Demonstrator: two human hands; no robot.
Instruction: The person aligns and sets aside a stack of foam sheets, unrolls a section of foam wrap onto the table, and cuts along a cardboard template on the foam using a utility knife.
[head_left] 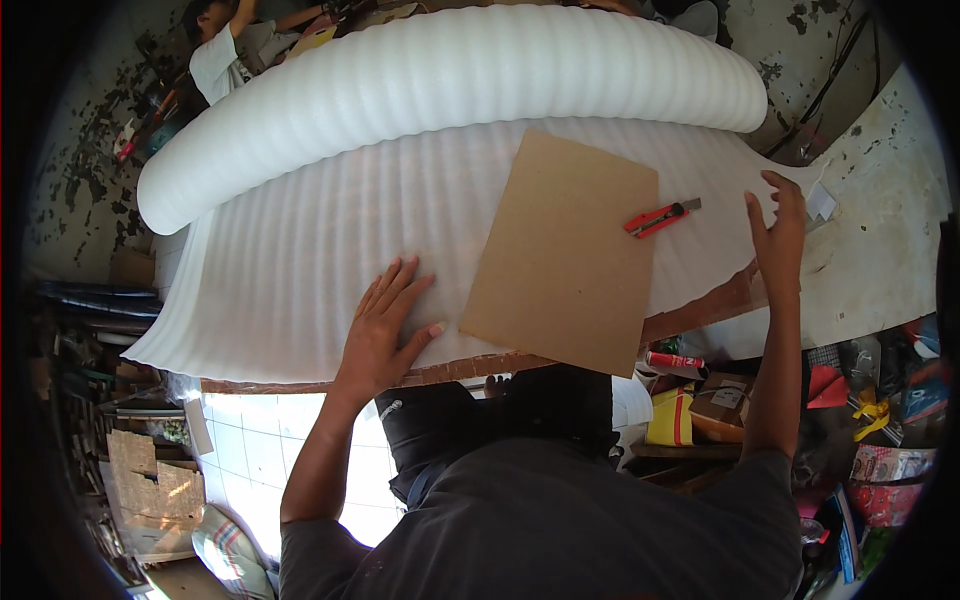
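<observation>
A large roll of white ribbed foam sheet (450, 70) lies across the far side of the table, its loose end (300, 260) spread toward me. On the spread foam rests a brown cardboard rectangle (565, 250). A red utility knife (660, 217) lies on the foam just right of the cardboard. My left hand (385, 325) presses flat on the foam beside the cardboard's near left corner, fingers spread. My right hand (778, 235) rests with fingers extended on the foam's right edge, right of the knife. Neither hand holds anything.
A person in a white shirt (215, 55) works beyond the roll at the far left. The table's pale bare top (880, 220) shows at the right. Below the table edge sit a red can (675, 360), bags and boxes; cardboard scraps (150, 490) lie at lower left.
</observation>
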